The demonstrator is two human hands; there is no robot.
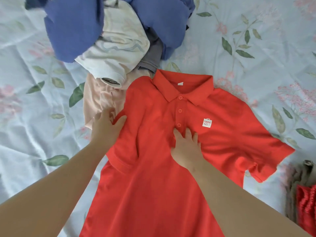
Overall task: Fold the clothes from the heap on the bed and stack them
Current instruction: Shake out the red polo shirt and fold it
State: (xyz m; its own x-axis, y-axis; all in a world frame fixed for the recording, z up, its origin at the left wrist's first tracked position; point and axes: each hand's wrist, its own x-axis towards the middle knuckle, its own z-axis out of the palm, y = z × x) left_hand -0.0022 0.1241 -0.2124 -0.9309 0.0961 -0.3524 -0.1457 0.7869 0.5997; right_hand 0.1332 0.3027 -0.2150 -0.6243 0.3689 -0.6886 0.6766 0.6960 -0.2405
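A red polo shirt (153, 177) with a small white logo lies face up on the bed, collar at the far end. Its left sleeve is folded in over the chest; its right sleeve spreads out flat. My left hand (106, 124) rests at the shirt's left edge, thumb on the red cloth, fingers bent at the folded edge. My right hand (187, 147) presses flat on the chest just below the buttons, fingers spread. Beyond the collar lies the heap (109, 36): blue, white, grey and pale pink garments.
A floral light-blue bedsheet (256, 48) covers the bed on all sides. At the right edge lies a small pile of olive-brown and red cloth (304, 194). The pink garment (97, 98) touches the shirt's left shoulder.
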